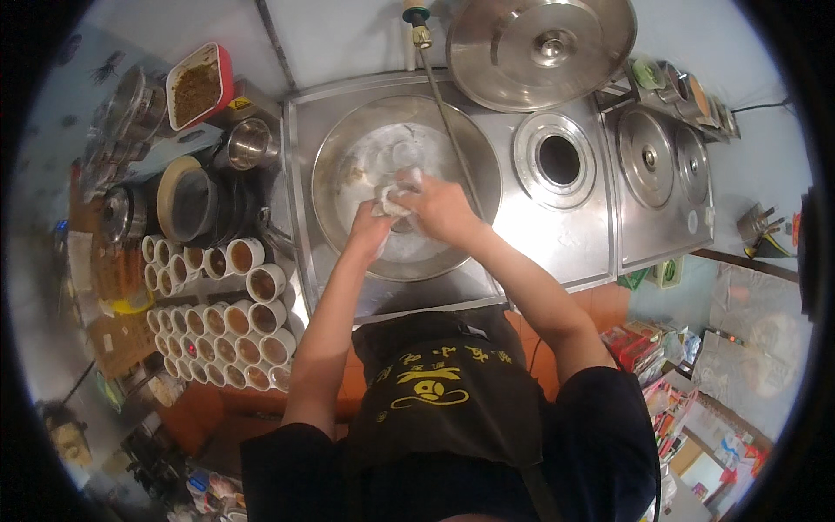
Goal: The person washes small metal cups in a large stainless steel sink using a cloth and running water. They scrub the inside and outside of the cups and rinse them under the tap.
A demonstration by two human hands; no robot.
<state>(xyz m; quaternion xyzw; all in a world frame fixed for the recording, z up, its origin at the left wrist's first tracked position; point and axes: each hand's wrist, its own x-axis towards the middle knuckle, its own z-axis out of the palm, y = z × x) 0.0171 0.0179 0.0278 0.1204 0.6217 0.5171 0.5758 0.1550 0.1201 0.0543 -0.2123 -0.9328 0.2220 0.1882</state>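
Both my hands are together over a wide round metal pan (329, 189) set into the steel counter. A whitish, crumpled cloth (393, 202) is bunched between them. My left hand (369, 230) grips its lower left part, with a pale bit showing below the palm. My right hand (445, 207) closes on the cloth from the right, and a white end sticks up above its fingers. Cloudy liquid with pale foam (378, 150) lies in the pan below. Under my hands, part of the pan's inside is hidden.
A thin metal pipe (443, 111) slants across the pan's right side. A large steel lid (502, 59) leans at the back. Right of the pan is a ringed opening (560, 160), then lidded wells (646, 156). Several filled white cups (238, 320) crowd the left, below stacked bowls (186, 199).
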